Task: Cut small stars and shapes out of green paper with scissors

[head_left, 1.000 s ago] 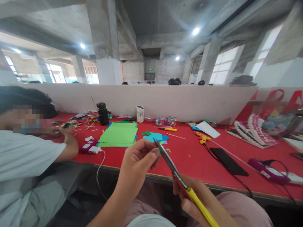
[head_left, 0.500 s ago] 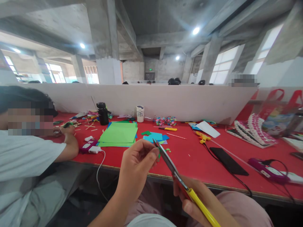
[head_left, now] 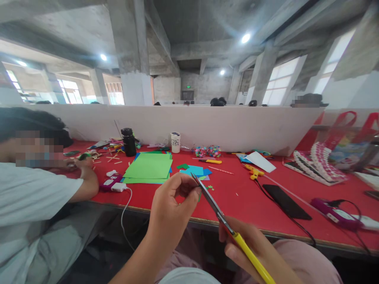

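Note:
My right hand [head_left: 251, 242] is wrapped around the handles of a pair of scissors [head_left: 211, 203], one handle yellow and the other red. The long metal blades point up and to the left, close together, with their tips beside the fingers of my left hand [head_left: 170, 209]. Thumb and fingertips of that hand pinch a small piece of green paper [head_left: 199, 197], mostly hidden behind the thumb and the blades. Tiny green paper cutouts [head_left: 210, 187] lie on the table just beyond the blades. Behind my left hand are blue paper pieces [head_left: 194, 170] and a stack of green sheets [head_left: 149, 165].
On the red table [head_left: 233, 205] are a yellow glue gun [head_left: 254, 172], a black phone-like slab [head_left: 286, 201], a utility knife [head_left: 213, 161] and a black bottle [head_left: 128, 142]. A white partition [head_left: 251, 130] runs behind. At left sits a co-worker [head_left: 38, 197].
The scissor blades have drawn closer together, and less of the red handle shows. My left hand stays almost in place, still pinching the green paper.

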A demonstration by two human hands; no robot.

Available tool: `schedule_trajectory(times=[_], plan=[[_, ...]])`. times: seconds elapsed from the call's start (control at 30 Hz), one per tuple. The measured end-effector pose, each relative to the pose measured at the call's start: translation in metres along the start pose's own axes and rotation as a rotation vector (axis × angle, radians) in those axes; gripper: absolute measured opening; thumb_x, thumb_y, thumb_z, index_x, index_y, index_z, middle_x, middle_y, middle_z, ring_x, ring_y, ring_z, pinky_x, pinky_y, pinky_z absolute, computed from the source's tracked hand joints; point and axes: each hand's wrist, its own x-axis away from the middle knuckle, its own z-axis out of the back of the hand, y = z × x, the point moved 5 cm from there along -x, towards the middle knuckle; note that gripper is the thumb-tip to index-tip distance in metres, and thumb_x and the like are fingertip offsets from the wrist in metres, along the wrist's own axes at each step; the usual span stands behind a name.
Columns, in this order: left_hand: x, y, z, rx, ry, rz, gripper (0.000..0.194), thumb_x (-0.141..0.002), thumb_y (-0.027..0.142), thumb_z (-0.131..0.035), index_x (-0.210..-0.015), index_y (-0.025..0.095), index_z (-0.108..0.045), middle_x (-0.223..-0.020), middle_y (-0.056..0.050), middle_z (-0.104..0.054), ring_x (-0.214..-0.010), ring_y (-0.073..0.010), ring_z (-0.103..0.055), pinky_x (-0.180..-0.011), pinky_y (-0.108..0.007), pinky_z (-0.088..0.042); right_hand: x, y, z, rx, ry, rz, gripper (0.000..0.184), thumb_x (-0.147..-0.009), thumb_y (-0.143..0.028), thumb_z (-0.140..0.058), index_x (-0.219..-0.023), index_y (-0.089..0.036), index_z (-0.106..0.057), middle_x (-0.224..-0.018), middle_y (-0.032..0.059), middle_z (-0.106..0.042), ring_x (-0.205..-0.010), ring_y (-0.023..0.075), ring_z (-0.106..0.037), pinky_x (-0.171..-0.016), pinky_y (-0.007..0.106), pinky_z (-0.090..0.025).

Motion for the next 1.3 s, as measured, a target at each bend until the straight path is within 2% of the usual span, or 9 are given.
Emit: schedule_trajectory(times=[0.13, 0.27, 0.5, 0.67, 0.8, 0.93, 1.13, 1.3], plan=[[-0.003, -0.009, -0.001, 0.141, -0.05, 0.114, 0.005, -0.071, 0.014, -0.061, -0.067, 0.017, -0.059, -0.061, 0.005, -0.056, -0.058, -0.0066, -0.051, -0.055, -0.015, -0.041, -0.002, -0.003, -0.003, -0.007, -0.077, -0.01, 0.022, -0.074, -0.04, -0.055, -0.07, -0.02, -0.047, -0.064, -0.004, -0.042, -0.057, 0.014, -0.036, -0.051, 0.024, -0.03], [-0.002, -0.016, -0.003, 0.314, -0.042, 0.212, 0.007, -0.069, 0.013, -0.064, -0.068, 0.016, -0.058, -0.059, 0.005, -0.055, -0.053, -0.0054, -0.05, -0.051, -0.014, -0.041, -0.002, -0.003, -0.003, -0.035, -0.066, -0.016, 0.019, -0.074, -0.037, -0.055, -0.073, -0.02, -0.047, -0.068, -0.0028, -0.045, -0.06, 0.0148, -0.038, -0.054, 0.024, -0.032], [0.0, -0.017, -0.003, 0.396, 0.06, 0.086, 0.012, -0.068, 0.008, -0.065, -0.075, 0.017, -0.061, -0.068, 0.002, -0.061, -0.063, -0.0073, -0.056, -0.058, -0.015, -0.045, -0.004, 0.007, -0.005, 0.001, -0.124, 0.002, 0.028, -0.078, -0.047, -0.057, -0.075, -0.021, -0.045, -0.055, -0.0096, -0.03, -0.049, 0.0108, -0.024, -0.047, 0.024, -0.02], [-0.002, -0.02, -0.001, 0.546, 0.066, 0.102, 0.009, -0.072, 0.011, -0.066, -0.076, 0.017, -0.062, -0.069, 0.003, -0.06, -0.059, -0.0064, -0.056, -0.056, -0.016, -0.046, 0.002, 0.005, 0.001, -0.047, 0.011, 0.046, 0.036, -0.076, -0.054, -0.057, -0.075, -0.019, -0.052, -0.065, -0.0029, -0.046, -0.056, 0.0144, -0.038, -0.051, 0.025, -0.029], [-0.003, -0.024, -0.005, 0.705, 0.032, 0.21, 0.01, -0.069, 0.012, -0.07, -0.076, 0.016, -0.064, -0.066, 0.003, -0.059, -0.055, -0.0057, -0.056, -0.052, -0.015, -0.046, 0.004, 0.001, 0.0, -0.083, -0.013, 0.042, 0.028, -0.079, -0.047, -0.055, -0.078, -0.019, -0.052, -0.071, -0.0008, -0.049, -0.059, 0.0155, -0.042, -0.054, 0.025, -0.034], [-0.004, -0.026, -0.008, 0.773, 0.012, 0.316, 0.01, -0.065, 0.012, -0.073, -0.071, 0.013, -0.065, -0.06, 0.002, -0.059, -0.052, -0.0062, -0.057, -0.049, -0.014, -0.045, 0.001, 0.001, -0.001, -0.068, -0.075, 0.032, 0.024, -0.08, -0.042, -0.051, -0.071, -0.02, -0.048, -0.064, -0.0033, -0.044, -0.057, 0.0143, -0.038, -0.052, 0.024, -0.03], [-0.005, -0.024, -0.006, 0.798, 0.012, 0.344, 0.011, -0.064, 0.012, -0.073, -0.067, 0.013, -0.063, -0.058, 0.002, -0.059, -0.05, -0.0059, -0.056, -0.048, -0.014, -0.045, -0.004, 0.01, -0.001, 0.066, -0.071, 0.007, 0.021, -0.079, -0.038, -0.049, -0.069, -0.02, -0.042, -0.062, -0.0052, -0.036, -0.056, 0.0133, -0.034, -0.051, 0.025, -0.026], [-0.003, -0.026, -0.009, 0.763, -0.02, 0.348, 0.013, -0.063, 0.012, -0.073, -0.067, 0.013, -0.06, -0.061, 0.003, -0.057, -0.05, -0.0055, -0.055, -0.048, -0.015, -0.044, -0.004, 0.011, -0.001, 0.059, -0.057, 0.044, 0.029, -0.079, -0.045, -0.05, -0.067, -0.021, -0.042, -0.06, -0.0052, -0.037, -0.054, 0.0131, -0.034, -0.049, 0.025, -0.025]])
